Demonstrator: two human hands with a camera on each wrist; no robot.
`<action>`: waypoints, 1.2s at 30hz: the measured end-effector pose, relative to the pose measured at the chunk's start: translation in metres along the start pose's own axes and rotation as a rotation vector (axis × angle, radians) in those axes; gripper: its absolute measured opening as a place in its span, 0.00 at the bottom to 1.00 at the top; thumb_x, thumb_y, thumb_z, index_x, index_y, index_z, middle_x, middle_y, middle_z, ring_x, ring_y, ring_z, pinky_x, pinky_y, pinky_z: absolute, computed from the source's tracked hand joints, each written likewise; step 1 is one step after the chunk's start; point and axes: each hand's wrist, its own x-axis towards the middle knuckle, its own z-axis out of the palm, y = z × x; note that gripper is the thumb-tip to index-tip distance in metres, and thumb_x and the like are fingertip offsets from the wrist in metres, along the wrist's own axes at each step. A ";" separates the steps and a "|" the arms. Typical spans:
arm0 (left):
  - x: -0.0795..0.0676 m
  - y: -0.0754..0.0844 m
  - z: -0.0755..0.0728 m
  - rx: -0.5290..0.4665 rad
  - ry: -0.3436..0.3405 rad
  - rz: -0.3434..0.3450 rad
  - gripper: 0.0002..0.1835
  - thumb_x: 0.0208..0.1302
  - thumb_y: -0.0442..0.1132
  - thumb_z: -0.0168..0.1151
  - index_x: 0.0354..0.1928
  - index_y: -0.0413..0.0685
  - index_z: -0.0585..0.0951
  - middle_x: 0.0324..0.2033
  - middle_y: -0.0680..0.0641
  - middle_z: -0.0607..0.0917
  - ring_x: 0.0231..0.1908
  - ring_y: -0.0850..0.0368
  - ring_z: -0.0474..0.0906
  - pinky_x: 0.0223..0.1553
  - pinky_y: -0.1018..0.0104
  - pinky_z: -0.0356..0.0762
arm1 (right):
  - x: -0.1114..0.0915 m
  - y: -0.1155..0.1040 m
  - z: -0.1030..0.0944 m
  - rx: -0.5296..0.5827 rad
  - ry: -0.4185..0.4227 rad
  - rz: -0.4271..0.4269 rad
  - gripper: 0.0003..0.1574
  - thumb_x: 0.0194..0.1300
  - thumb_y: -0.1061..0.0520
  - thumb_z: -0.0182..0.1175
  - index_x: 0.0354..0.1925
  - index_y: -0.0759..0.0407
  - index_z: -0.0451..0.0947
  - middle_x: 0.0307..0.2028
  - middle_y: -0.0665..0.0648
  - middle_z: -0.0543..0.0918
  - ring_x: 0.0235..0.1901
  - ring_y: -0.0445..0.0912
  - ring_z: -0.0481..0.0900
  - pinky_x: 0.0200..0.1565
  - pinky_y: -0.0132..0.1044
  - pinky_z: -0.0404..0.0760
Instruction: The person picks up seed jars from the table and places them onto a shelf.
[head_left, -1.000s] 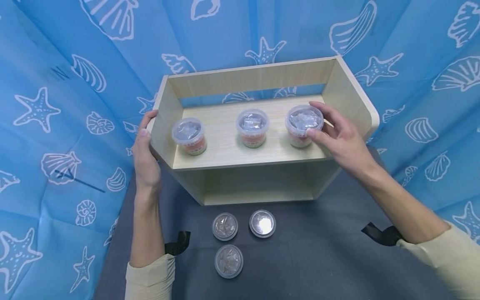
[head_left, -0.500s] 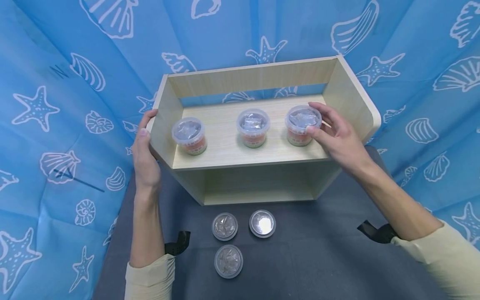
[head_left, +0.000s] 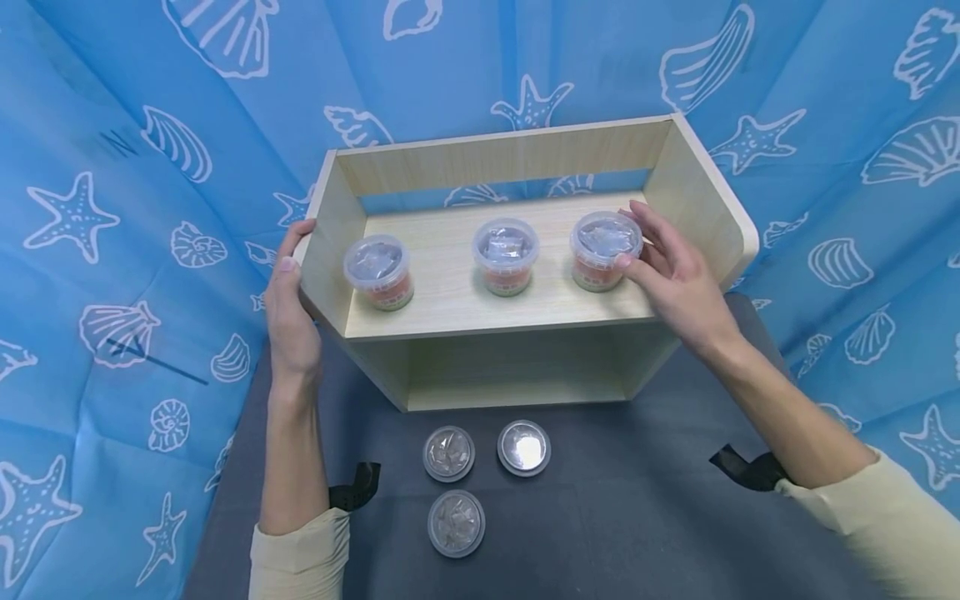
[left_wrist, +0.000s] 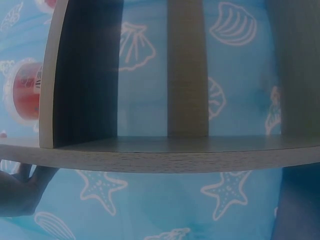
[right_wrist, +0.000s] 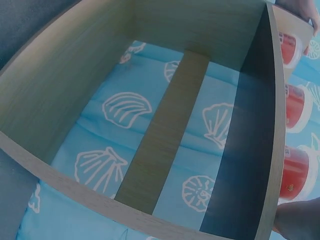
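Observation:
A small lidded plastic tub (head_left: 597, 271) with red contents stands upright at the right of the pale wooden shelf unit's (head_left: 442, 321) upper board. My right hand (head_left: 678, 283) is curled about its right side, thumb at the front over the lid's edge and fingers behind. My left hand (head_left: 292, 321) grips the unit's left side panel, thumb on its front edge. Two similar tubs stand on the same board: a middle tub (head_left: 507, 279) and a left tub (head_left: 392, 292). In the right wrist view, part of my right hand (right_wrist: 300, 220) shows beside the nearest red tub (right_wrist: 295, 172).
On the dark grey tabletop (head_left: 600, 517), in front of the unit, sit three more clear-lidded round tubs: one at left (head_left: 448, 454), a shiny one (head_left: 523, 448) and a nearer one (head_left: 456, 523). A blue shell-print curtain (head_left: 450, 67) hangs behind and at both sides.
The right tub has settled upright, its lid shifting slightly left. My right hand's fingers have loosened a little around it, and the right forearm has drawn left. The left hand stays put.

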 end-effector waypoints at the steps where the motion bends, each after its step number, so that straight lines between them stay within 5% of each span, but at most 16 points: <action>1: 0.000 0.000 0.000 -0.001 0.000 -0.002 0.27 0.76 0.43 0.30 0.67 0.43 0.71 0.61 0.39 0.72 0.59 0.46 0.65 0.55 0.56 0.59 | -0.001 0.000 0.000 0.012 0.008 -0.009 0.42 0.70 0.64 0.57 0.76 0.62 0.53 0.74 0.65 0.58 0.73 0.54 0.57 0.67 0.29 0.60; 6: 0.001 -0.001 0.001 -0.013 -0.002 -0.010 0.27 0.76 0.43 0.30 0.67 0.43 0.71 0.61 0.39 0.72 0.59 0.46 0.65 0.56 0.57 0.58 | -0.008 0.000 0.002 0.107 0.042 -0.072 0.43 0.67 0.71 0.58 0.76 0.64 0.53 0.73 0.66 0.59 0.73 0.57 0.56 0.68 0.32 0.60; 15: 0.000 -0.002 0.001 -0.004 -0.001 -0.019 0.27 0.76 0.45 0.31 0.68 0.45 0.71 0.63 0.40 0.71 0.61 0.46 0.64 0.57 0.56 0.58 | -0.022 -0.011 0.000 0.117 0.064 -0.174 0.42 0.63 0.75 0.59 0.72 0.67 0.60 0.72 0.64 0.62 0.73 0.55 0.57 0.70 0.35 0.57; 28: -0.006 0.007 -0.013 0.039 -0.013 -0.136 0.25 0.78 0.49 0.40 0.73 0.59 0.67 0.71 0.52 0.66 0.68 0.49 0.61 0.60 0.48 0.61 | -0.025 -0.023 -0.005 0.143 0.086 -0.272 0.42 0.57 0.82 0.57 0.69 0.69 0.64 0.69 0.65 0.67 0.71 0.56 0.61 0.71 0.39 0.57; 36: -0.010 0.018 -0.018 0.080 0.003 -0.130 0.23 0.78 0.44 0.47 0.71 0.52 0.70 0.68 0.46 0.71 0.64 0.48 0.70 0.54 0.67 0.75 | -0.023 -0.032 -0.012 0.098 0.085 -0.328 0.42 0.56 0.82 0.57 0.68 0.70 0.65 0.68 0.64 0.68 0.69 0.53 0.64 0.70 0.40 0.59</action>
